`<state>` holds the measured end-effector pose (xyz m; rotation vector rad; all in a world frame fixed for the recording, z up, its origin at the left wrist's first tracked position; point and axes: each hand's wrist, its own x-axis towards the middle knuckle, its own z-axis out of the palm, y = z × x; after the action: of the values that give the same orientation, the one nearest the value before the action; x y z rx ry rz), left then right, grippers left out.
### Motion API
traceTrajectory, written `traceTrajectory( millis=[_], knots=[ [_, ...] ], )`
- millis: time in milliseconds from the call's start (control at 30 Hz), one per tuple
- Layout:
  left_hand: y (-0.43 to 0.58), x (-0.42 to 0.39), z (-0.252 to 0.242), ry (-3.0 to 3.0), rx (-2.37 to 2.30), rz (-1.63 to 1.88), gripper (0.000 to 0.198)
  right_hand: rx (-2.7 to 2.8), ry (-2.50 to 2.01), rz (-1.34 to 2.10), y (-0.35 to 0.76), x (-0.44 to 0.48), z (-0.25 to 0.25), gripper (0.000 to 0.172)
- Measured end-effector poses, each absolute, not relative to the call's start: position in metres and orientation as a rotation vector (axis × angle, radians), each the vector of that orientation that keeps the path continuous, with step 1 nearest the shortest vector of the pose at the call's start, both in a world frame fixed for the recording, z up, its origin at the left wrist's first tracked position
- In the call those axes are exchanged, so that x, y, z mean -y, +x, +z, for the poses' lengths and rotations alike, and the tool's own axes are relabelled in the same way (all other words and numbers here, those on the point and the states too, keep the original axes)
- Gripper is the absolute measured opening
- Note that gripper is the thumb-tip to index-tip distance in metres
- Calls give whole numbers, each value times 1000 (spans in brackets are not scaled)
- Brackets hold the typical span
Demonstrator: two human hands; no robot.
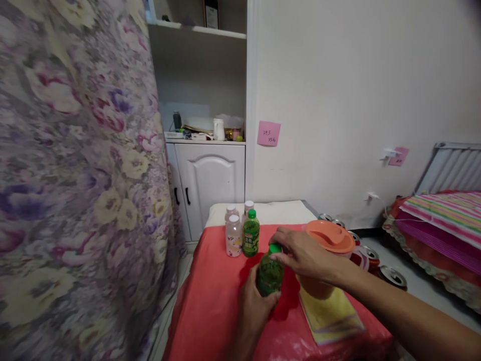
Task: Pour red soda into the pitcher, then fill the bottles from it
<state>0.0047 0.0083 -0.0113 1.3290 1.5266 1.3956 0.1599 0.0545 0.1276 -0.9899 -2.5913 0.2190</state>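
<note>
My left hand (255, 306) is wrapped round the body of a green drink bottle (270, 276), which tilts slightly above the table. The fingers and thumb of my right hand (296, 250) close on the bottle's green cap (275, 248). Whether the cap is loose or tight, I cannot tell. Just beyond stands a second green bottle (251, 235) with its cap on. Beside it are several clear bottles with white caps, the nearest a patterned bottle (233, 238). Under the held bottle shows a red, wavy-edged shape (289, 301), partly hidden.
A red cloth (210, 296) covers most of the table. To the right, partly behind my right forearm, stands a pitcher with an orange lid (330, 235), near a folded yellow cloth (330, 318). Several cans, one a dark can (393, 277), stand past the table's right edge. A floral curtain (82, 175) hangs at left.
</note>
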Motion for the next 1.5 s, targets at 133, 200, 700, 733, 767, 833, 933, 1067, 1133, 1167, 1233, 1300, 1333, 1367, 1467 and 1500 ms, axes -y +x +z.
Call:
traceTrajectory(
  millis=[133, 200, 700, 733, 767, 833, 933, 1067, 1133, 1167, 1233, 1300, 1333, 1367, 1467, 1500],
  knots=[
    [5, -8, -12, 1332, -1517, 1404, 65, 2569, -1009, 204, 156, -52, 126, 18],
    [5, -8, -13, 1325, -1519, 1405, 65, 2560, -1029, 192, 154, -50, 125, 18],
    [2, -10, -22, 1357, -1528, 1340, 69, 2754, -1001, 241, 155, -51, 127, 36],
    [1, -10, -23, 1357, -1539, 1341, 69, 2756, -998, 247, 154, -50, 128, 33],
    [0, -11, -25, 1360, -1551, 1350, 69, 2751, -987, 259, 153, -50, 128, 29],
    [-1, -12, -27, 1368, -1570, 1383, 69, 2738, -948, 281, 152, -50, 130, 21],
    [-3, -15, -31, 1363, -1595, 1402, 69, 2732, -915, 295, 150, -51, 135, 14],
    [-3, -17, -33, 1330, -1566, 1410, 76, 2727, -898, 283, 150, -60, 144, 11],
    [-5, -18, -32, 1347, -1525, 1455, 79, 2719, -863, 280, 152, -68, 152, 12],
    [-7, -19, -32, 1350, -1514, 1475, 79, 2715, -849, 279, 153, -71, 156, 12],
    [-10, -20, -34, 1330, -1512, 1493, 79, 2707, -845, 271, 155, -78, 167, 10],
    [-14, -22, -37, 1315, -1505, 1507, 75, 2697, -857, 255, 158, -84, 178, 9],
    [-15, -22, -39, 1310, -1495, 1537, 71, 2690, -861, 250, 159, -87, 183, 9],
    [-16, -23, -42, 1301, -1484, 1581, 66, 2682, -865, 250, 160, -90, 187, 11],
    [-18, -25, -47, 1252, -1467, 1715, 48, 2661, -875, 226, 162, -101, 199, 14],
    [-19, -25, -46, 1238, -1471, 1739, 41, 2655, -874, 201, 163, -104, 202, 14]
  ],
)
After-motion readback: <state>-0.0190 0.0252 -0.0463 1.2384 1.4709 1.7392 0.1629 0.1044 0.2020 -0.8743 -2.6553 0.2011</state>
